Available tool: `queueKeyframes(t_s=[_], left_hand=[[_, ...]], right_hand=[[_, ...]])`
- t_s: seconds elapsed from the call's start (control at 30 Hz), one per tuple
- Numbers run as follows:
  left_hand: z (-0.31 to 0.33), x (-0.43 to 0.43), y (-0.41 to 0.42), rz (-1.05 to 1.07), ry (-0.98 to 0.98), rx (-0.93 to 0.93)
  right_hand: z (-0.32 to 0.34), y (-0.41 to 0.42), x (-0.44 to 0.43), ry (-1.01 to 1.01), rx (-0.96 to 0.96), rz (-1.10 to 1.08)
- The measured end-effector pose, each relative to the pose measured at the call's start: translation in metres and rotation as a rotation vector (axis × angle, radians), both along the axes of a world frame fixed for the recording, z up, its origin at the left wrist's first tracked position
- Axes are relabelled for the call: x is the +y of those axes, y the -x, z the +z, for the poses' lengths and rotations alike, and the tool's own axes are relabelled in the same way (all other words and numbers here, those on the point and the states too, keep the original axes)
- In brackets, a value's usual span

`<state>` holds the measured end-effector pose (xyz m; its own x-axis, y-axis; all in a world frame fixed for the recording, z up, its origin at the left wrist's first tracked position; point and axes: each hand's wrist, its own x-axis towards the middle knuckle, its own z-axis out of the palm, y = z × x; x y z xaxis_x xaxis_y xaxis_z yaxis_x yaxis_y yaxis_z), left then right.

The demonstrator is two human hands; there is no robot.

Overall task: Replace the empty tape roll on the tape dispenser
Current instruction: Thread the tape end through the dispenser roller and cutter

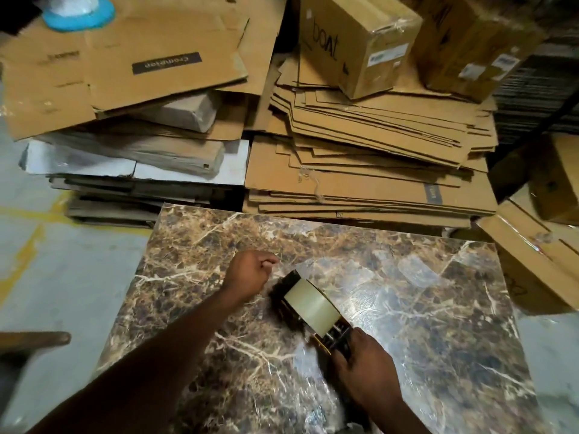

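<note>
A black hand-held tape dispenser [289, 300] lies tilted on the brown marble tabletop [423, 324], with a full roll of clear tape [311, 306] mounted on it. My right hand [366, 374] grips the dispenser's handle at its near end. My left hand [250, 274] is just left of the dispenser's front, fingers curled closed as if pinching something thin; whether it holds the tape's end is not visible.
Stacks of flattened cardboard [369, 164] lie just beyond the table's far edge. Closed cartons [357, 42] sit on top of them, more cartons [539, 245] crowd the right side. Grey floor with yellow lines [34, 245] is to the left.
</note>
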<state>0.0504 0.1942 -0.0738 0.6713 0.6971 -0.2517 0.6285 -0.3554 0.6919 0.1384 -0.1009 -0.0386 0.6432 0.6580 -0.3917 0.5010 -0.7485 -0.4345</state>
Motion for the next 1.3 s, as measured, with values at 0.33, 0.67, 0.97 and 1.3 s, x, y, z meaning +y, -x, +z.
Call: queueKeyframes(t_s=[0.33, 0.67, 0.97, 1.3], left_hand=[[-0.015, -0.002, -0.002, -0.153, -0.393, 0.116], [-0.016, -0.009, 0.041, -0.859, -0.635, 0.491], [-0.004, -0.034, 0.036, -0.879, -0.743, 0.706], [0.017, -0.054, 0.02, -0.789, -0.658, 0.772]], right_hand=[[-0.009, -0.002, 0.008, 0.13, 0.023, 0.101], [0.001, -0.002, 0.014, 0.171, -0.018, 0.17], [0.016, -0.003, 0.017, 0.215, -0.09, 0.218], [0.032, 0.003, -0.055, 0.314, -0.008, 0.105]])
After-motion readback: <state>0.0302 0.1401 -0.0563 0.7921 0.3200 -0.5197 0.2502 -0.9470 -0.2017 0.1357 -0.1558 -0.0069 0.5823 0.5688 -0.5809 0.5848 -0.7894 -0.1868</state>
